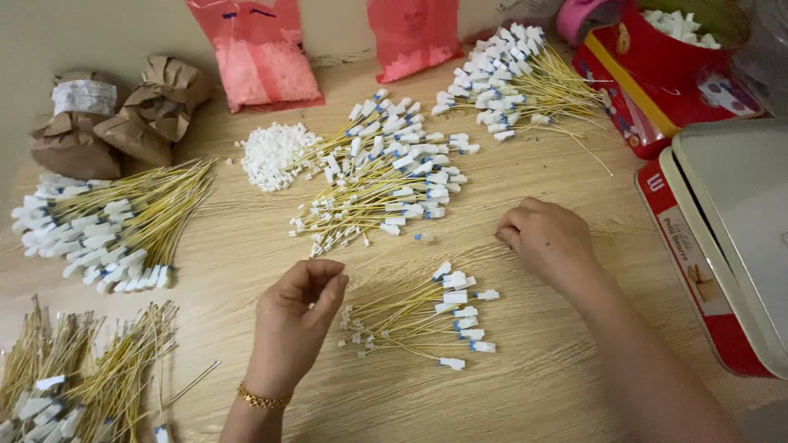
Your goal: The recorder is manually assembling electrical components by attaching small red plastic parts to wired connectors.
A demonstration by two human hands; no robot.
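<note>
A left hand [294, 316], fingers pinched nearly closed on nothing clearly visible, hovers at nine o'clock of a small bundle of yellow wires [419, 316] with white connectors on the wooden bench [542, 385]. The right hand [546, 238], fingers curled down, rests at one o'clock of it.

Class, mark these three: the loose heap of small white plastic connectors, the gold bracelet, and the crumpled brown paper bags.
Heap of small white plastic connectors [269, 154], head view, middle of the pile.
Gold bracelet [263, 399], head view, on the chain at the left wrist.
Crumpled brown paper bags [156, 111], head view, on the right-hand bag's folded top.
</note>
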